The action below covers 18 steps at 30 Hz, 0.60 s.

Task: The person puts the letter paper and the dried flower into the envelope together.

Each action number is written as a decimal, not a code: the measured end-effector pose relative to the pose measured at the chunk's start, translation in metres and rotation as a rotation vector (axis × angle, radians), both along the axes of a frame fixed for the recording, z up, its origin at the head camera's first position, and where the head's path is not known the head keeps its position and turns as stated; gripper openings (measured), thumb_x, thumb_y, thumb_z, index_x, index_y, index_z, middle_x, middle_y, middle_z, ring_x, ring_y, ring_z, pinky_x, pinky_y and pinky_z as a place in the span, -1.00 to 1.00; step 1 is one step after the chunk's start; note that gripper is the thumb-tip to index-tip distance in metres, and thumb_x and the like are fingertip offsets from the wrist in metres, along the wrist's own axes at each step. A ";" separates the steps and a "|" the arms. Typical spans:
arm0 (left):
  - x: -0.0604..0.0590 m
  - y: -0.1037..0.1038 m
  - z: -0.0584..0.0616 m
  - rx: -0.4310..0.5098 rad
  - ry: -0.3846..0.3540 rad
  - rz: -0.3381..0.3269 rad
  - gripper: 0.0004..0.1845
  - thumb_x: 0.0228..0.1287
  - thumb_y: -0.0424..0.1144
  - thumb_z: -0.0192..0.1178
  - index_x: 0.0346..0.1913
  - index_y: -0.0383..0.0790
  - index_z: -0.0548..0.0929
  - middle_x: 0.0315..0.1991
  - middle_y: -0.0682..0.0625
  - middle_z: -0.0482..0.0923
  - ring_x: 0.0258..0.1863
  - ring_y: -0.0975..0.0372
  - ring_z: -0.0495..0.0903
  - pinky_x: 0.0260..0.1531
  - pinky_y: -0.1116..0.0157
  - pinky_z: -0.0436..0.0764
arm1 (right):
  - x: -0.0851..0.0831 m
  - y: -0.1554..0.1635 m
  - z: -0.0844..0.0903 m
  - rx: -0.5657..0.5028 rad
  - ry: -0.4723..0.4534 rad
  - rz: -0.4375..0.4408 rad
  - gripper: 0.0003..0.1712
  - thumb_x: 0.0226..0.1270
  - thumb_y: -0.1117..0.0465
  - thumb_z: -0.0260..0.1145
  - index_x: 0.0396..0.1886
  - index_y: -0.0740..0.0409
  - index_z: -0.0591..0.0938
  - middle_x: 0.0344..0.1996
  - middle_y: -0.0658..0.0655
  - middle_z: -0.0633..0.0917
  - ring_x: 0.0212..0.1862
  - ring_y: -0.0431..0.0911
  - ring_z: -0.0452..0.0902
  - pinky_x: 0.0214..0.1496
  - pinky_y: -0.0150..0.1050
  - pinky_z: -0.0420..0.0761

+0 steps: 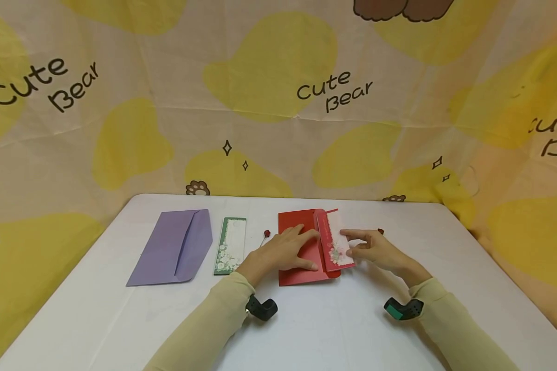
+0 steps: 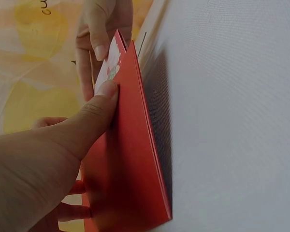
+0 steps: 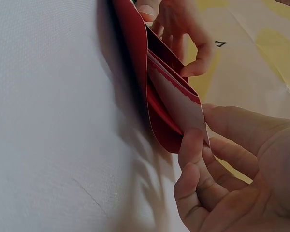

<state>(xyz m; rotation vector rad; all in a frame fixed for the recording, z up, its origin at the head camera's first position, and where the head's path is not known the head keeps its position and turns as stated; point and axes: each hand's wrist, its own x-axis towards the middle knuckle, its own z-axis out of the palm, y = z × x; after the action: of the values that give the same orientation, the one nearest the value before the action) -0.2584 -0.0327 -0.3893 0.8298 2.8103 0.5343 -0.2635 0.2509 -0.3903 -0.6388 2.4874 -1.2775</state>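
Flatly, left hand (image 1: 283,252) presses red envelope (image 1: 299,270) (open-fingered), right hand (image 1: 376,250) pinches card (image 1: 336,242) edge.

I note the red envelope (image 1: 301,257) is matt paper, smooth. The card (image 1: 336,242) in it is printed paper, faintly satin. The purple envelope (image 1: 174,247) is matt paper too. The table (image 1: 334,330) reads as finely textured white plastic; the backdrop (image 1: 269,103) is creased cloth.
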 end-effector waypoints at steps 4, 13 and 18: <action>0.000 0.000 0.000 -0.009 0.003 0.000 -0.17 0.19 0.26 0.35 0.49 0.27 0.27 0.59 -0.16 0.13 0.58 -0.08 0.14 0.45 -0.22 0.30 | 0.001 -0.002 -0.001 0.010 -0.009 -0.004 -0.32 0.43 0.16 0.31 0.48 0.21 0.38 0.37 0.43 0.46 0.11 0.06 0.69 0.26 0.11 0.51; -0.001 0.001 -0.002 -0.026 0.016 -0.002 -0.19 0.18 0.26 0.36 0.47 0.29 0.28 0.59 -0.15 0.13 0.58 -0.07 0.16 0.43 -0.23 0.31 | -0.001 -0.004 -0.004 -0.008 -0.022 0.010 -0.32 0.44 0.17 0.30 0.48 0.25 0.37 0.37 0.46 0.43 -0.07 -0.03 0.71 0.11 -0.10 0.52; -0.001 0.002 -0.003 -0.026 0.014 -0.002 -0.19 0.18 0.26 0.36 0.47 0.30 0.29 0.59 -0.15 0.14 0.57 -0.08 0.16 0.43 -0.24 0.31 | -0.002 -0.005 -0.005 -0.019 -0.027 0.011 -0.31 0.44 0.18 0.32 0.47 0.30 0.37 0.38 0.48 0.44 -0.11 0.00 0.70 -0.01 -0.21 0.60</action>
<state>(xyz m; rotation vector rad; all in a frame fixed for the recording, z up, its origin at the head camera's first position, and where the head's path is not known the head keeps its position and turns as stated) -0.2598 -0.0311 -0.3919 0.8345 2.8230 0.4927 -0.2652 0.2455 -0.3954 -0.6343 2.4496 -1.2995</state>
